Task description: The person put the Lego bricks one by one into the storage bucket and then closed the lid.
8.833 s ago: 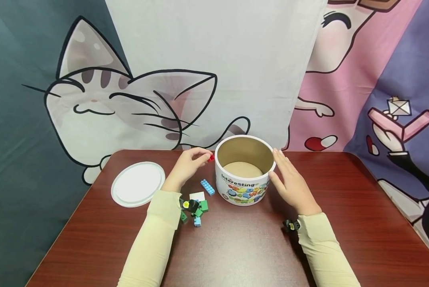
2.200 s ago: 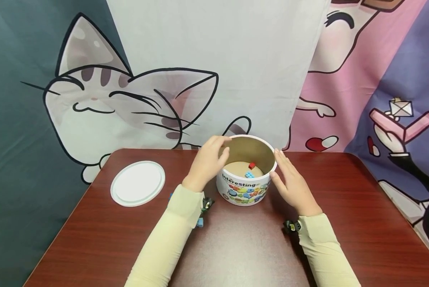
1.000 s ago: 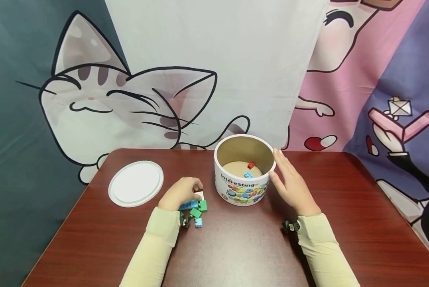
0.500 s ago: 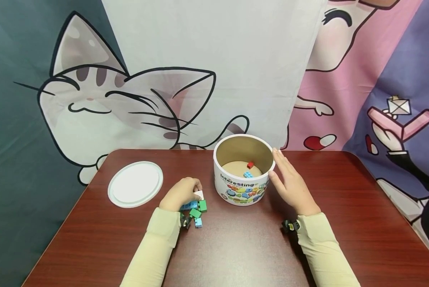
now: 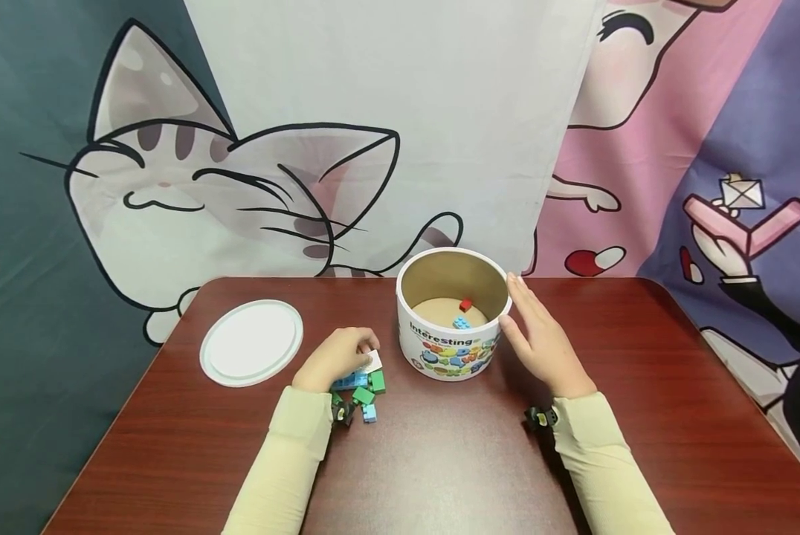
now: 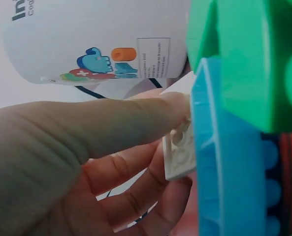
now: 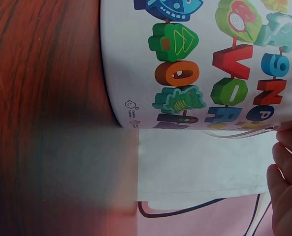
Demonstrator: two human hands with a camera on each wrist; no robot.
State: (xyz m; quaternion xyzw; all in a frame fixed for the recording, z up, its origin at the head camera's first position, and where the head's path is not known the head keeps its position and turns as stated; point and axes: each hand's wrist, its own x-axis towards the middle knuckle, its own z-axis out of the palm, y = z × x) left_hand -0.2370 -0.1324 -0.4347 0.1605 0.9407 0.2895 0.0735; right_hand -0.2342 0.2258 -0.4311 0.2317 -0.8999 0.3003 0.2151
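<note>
Just left of the round tub, the left hand pinches a white block — thumb on one side, curled fingers on the other. Block sits at the fingertips, on the hand's tub-facing side. Left wrist view shows part of its hollow, ribbed underside next to the thumb; can't tell whether it's clear of the table.

Long blue brick is right by the thumb tip, on the near side of the white block. Upright green block is next to that, second green block nearer the person, small light-blue brick nearest of the group. More green shows by the left wrist, mostly hidden.

Right hand is on the tub's right side — fingers straight, spread from the thumb, fingertips at the rim, no block in it.

Inside the tub, on its floor: red brick, and a studded blue brick just in front of it. Both well apart from the left hand.

White lid lies flat on the table, left of the left hand, not touching it. Cartoon-cat backdrop hangs behind.
</note>
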